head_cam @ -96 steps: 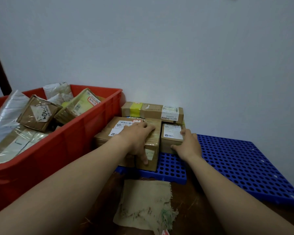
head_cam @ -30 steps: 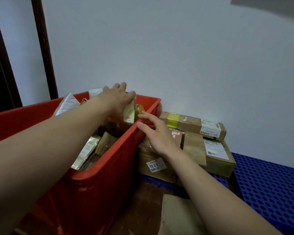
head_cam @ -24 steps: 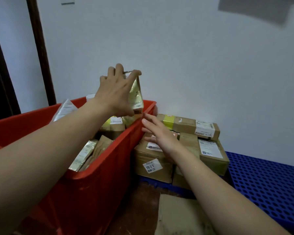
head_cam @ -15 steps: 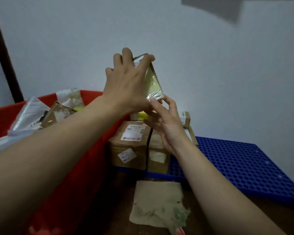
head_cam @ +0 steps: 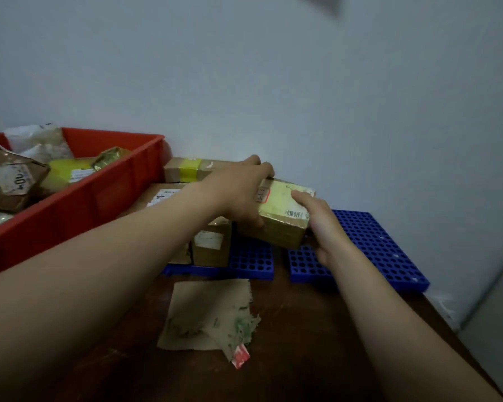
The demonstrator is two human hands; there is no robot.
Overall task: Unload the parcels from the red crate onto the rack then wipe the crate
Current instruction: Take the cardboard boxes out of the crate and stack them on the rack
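Both my hands hold a yellowish taped parcel [head_cam: 285,214] over the blue perforated rack [head_cam: 369,245], just right of the brown boxes stacked there [head_cam: 212,242]. My left hand [head_cam: 241,192] grips its left side from above. My right hand [head_cam: 320,224] grips its right end. The red crate [head_cam: 79,204] stands at the left with several parcels [head_cam: 9,178] inside. A worn beige cloth [head_cam: 209,311] lies on the brown table in front of the rack.
A long box with a yellow band [head_cam: 186,169] lies at the back against the white wall [head_cam: 273,82]. The table's right edge [head_cam: 459,335] drops off beside a grey surface. Bare rack surface shows to the right of the parcel.
My left hand lifted the yellowish parcel out of the crate and carried it right. My right hand joined it, and the parcel has come down low over the rack beside the stacked boxes.
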